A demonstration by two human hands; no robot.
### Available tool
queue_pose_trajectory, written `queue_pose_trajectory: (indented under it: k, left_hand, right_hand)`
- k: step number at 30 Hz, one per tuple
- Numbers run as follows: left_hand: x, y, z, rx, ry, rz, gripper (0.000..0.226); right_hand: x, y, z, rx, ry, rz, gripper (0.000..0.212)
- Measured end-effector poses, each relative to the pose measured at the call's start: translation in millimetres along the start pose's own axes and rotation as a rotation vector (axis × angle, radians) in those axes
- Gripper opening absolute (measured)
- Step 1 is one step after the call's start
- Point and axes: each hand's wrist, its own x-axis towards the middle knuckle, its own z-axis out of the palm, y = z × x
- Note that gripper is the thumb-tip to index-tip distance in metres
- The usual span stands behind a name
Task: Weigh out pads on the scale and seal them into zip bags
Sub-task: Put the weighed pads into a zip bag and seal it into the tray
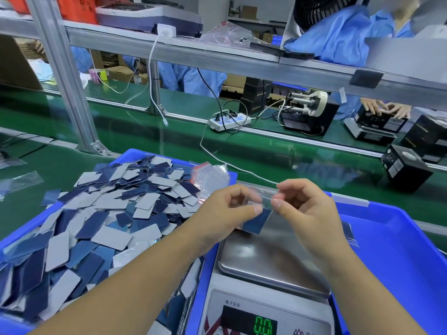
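Left hand: our left hand (227,209) is above the far edge of the scale pan, grasping the top edge of a small clear bag between thumb and curled fingers.
Right hand: our right hand (307,209) pinches the same top edge from the other side, thumb against forefinger, the remaining fingers curled.
Bag: the bag (260,213) hangs between our two hands, off the pan, with dark blue pads visible inside its lower part. We cannot tell whether its zip is closed.
Scale: the scale (266,298) stands at the near edge of the workbench between two blue trays. Its steel pan (271,257) carries nothing, and the green display (264,326) reads 0.0.
Loose pads: a heap of blue and grey pads (104,213) fills the left tray (203,286), just beside the scale.
Spare bags: a bunch of clear bags (210,175) lies at the far right corner of the left tray.
Right tray: the right tray (399,250) touches the right side of the scale.
Background: a green conveyor belt (266,151) runs beyond the trays, with a white power strip (227,122) on its far side.
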Motion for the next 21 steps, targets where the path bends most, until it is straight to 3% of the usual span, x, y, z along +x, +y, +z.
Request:
queue_pose_trajectory:
  k: [14, 18, 21]
  left_hand:
    - [6.5, -1.6, -2.7, -0.006, 0.155, 0.003, 0.001]
    - [5.1, -1.2, -1.7, 0.036, 0.127, 0.023, 0.005]
    - [4.7, -1.5, -1.3, 0.008, 0.102, 0.015, 0.006]
  right_hand:
    - [2.7, 6.4, -6.1, -0.005, -0.024, 0.098, 0.034]
    - [2.3, 2.3, -4.8, -0.014, -0.06, 0.06, 0.024]
    - [1.6, 5.2, -4.9, 0.018, -0.079, 0.044, 0.028]
